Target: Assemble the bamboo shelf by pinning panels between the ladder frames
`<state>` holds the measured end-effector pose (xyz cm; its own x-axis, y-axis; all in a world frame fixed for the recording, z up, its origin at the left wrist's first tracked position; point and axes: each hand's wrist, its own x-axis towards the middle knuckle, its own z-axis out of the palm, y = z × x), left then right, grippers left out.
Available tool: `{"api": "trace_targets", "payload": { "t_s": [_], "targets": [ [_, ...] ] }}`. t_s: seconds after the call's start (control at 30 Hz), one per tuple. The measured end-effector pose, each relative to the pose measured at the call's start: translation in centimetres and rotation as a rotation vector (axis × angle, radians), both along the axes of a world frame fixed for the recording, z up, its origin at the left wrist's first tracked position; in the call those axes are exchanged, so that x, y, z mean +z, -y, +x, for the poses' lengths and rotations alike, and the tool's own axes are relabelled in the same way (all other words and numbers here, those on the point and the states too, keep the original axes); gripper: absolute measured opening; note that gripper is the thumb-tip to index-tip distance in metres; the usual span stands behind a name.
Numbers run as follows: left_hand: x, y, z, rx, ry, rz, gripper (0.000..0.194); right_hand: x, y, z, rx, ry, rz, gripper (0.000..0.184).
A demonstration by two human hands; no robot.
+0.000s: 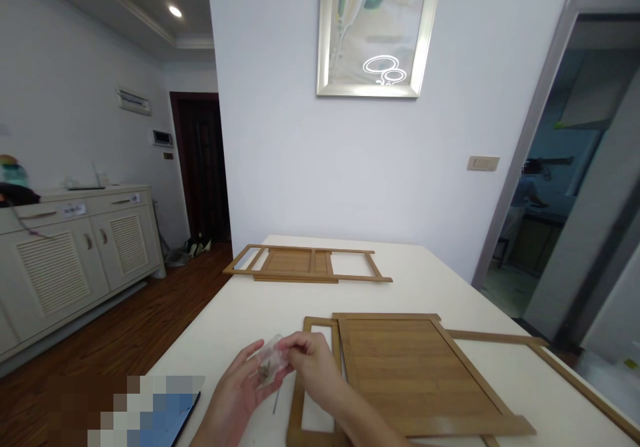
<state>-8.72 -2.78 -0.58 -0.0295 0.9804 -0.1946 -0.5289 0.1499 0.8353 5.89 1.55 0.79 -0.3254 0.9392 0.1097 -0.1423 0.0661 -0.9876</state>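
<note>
as the left hand (pixel 241 383) cradles a bag (pixel 269 362), right fingers (pixel 303 340) pinch it.

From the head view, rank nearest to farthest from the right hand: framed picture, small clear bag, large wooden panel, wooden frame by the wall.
1. Small clear bag: at the right hand, on its left.
2. Large wooden panel: to its right.
3. Wooden frame: ahead, toward the table's far end.
4. Framed picture: high on the wall.
</note>
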Motion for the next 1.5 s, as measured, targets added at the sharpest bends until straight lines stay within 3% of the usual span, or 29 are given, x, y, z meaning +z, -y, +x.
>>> {"api": "trace_targets", "payload": {
  "t_s": [0.1, 0.27, 0.4, 0.53, 0.63, 0.8, 1.03, 1.2, 1.33, 1.5],
  "targets": [
    [0.2, -0.1, -0.3, -0.102, 0.098, -0.040, 0.049, 0.0, -0.3, 0.3, -0.003, -0.017, -0.006, 0.027],
    [0.0, -0.2, -0.5, 0.057, 0.024, -0.034, 0.042, -0.4, -0.7, 0.8, -0.048, 0.058, -0.011, 0.023],
    [-0.3, -0.2, -0.6, 0.071, 0.000, -0.055, 0.043, -0.4, -0.7, 0.9, -0.049, 0.110, -0.010, 0.017],
    [-0.4, -0.3, -0.5, 0.102, -0.024, -0.074, 0.032, -0.6, -0.6, 0.7, -0.005, 0.130, 0.010, 0.021],
    [-0.1, -0.4, -0.3, 0.094, -0.035, -0.051, 0.029, -0.9, -0.5, 0.4, 0.005, 0.105, 0.018, 0.020],
    [0.1, -0.3, 0.1, 0.067, -0.096, 0.010, 0.035, -0.8, -0.2, 0.3, 0.068, 0.080, -0.018, 0.036],
    [-0.8, -0.6, 0.0, 0.004, -0.130, 0.056, 0.037, -0.2, 0.2, 0.4, 0.116, 0.056, -0.019, 0.036],
    [-1.8, -0.9, -0.3, 0.042, -0.108, 0.001, 0.045, -0.7, -0.1, 0.3, 0.117, 0.042, -0.052, 0.037],
    [-2.1, -0.9, -0.3, 0.070, -0.081, -0.013, 0.036, -1.2, -0.3, 0.0, 0.074, 0.013, -0.085, 0.039],
    [-1.6, -0.8, -0.1, 0.005, 0.000, 0.004, 0.026, -1.3, -0.4, -0.2, 0.026, -0.029, -0.122, 0.040]
  ]
}}
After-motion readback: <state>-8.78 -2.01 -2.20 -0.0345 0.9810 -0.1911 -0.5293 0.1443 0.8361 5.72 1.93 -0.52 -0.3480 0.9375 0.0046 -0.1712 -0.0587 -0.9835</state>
